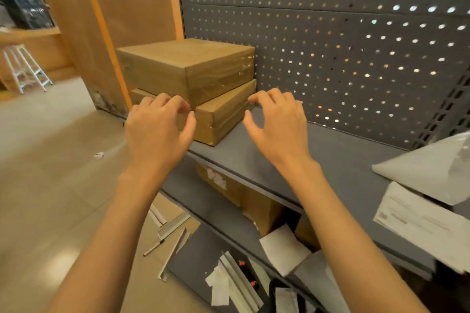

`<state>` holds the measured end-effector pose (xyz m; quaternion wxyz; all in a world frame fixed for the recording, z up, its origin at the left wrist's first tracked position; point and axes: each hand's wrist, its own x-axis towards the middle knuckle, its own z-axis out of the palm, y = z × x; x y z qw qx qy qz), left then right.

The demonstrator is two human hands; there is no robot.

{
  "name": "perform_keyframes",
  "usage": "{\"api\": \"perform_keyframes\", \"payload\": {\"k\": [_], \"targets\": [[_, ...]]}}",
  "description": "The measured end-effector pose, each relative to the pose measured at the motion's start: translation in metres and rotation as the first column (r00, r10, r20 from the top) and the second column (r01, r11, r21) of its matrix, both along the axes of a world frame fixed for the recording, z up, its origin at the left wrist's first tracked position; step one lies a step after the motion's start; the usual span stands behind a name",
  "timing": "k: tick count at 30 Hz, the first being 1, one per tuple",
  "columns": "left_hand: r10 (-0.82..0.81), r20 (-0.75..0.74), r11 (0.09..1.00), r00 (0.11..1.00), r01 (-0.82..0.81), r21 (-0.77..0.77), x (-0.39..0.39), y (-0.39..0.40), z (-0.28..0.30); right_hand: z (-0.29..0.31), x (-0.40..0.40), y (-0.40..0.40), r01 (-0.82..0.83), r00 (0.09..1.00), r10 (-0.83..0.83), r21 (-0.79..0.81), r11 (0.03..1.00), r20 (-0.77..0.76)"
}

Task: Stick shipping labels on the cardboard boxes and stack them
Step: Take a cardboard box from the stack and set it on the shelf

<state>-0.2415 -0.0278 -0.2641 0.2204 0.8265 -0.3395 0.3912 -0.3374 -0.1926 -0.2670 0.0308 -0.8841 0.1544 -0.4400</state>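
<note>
Left hand (159,126) and right hand (276,122), both empty with fingers loosely curled and spread apart, flank the near corner of the lower cardboard box (223,117), apparently squaring the stack or letting it go. The upper cardboard box (185,66) lies flat on the lower one, turned slightly askew, at the left end of the grey shelf (318,155) against the pegboard back (343,53); no label shows on their visible faces. More cardboard boxes (254,203) sit in the bay beneath, and label sheets (419,223) lie on the shelf to the right.
</note>
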Motion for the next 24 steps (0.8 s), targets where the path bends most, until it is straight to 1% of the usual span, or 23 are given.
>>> {"api": "perform_keyframes", "payload": {"k": [6, 11, 15, 18, 24], "targets": [[-0.041, 0.035, 0.999, 0.999, 0.041, -0.007, 0.068, 0.049, 0.01, 0.016, 0.052, 0.047, 0.054, 0.997, -0.055, 0.022, 0.998, 0.061], [-0.049, 0.048, 0.999, 0.998, 0.049, -0.005, 0.113, 0.071, 0.015, 0.023, 0.083, 0.072, 0.116, 0.988, -0.117, 0.019, 0.993, 0.102], [-0.074, 0.054, 0.997, 0.996, 0.075, -0.021, 0.146, 0.076, 0.018, 0.031, 0.105, 0.077, 0.164, 0.98, -0.162, -0.012, 0.986, 0.12], [-0.08, 0.068, 0.996, 0.994, 0.082, -0.024, 0.173, 0.073, 0.021, 0.039, 0.123, 0.075, 0.211, 0.969, -0.201, -0.064, 0.975, 0.141], [-0.1, 0.157, 0.994, 0.982, 0.107, -0.032, 0.229, 0.058, 0.038, 0.054, 0.166, 0.059, 0.267, 0.953, -0.251, -0.079, 0.961, 0.167]]}}
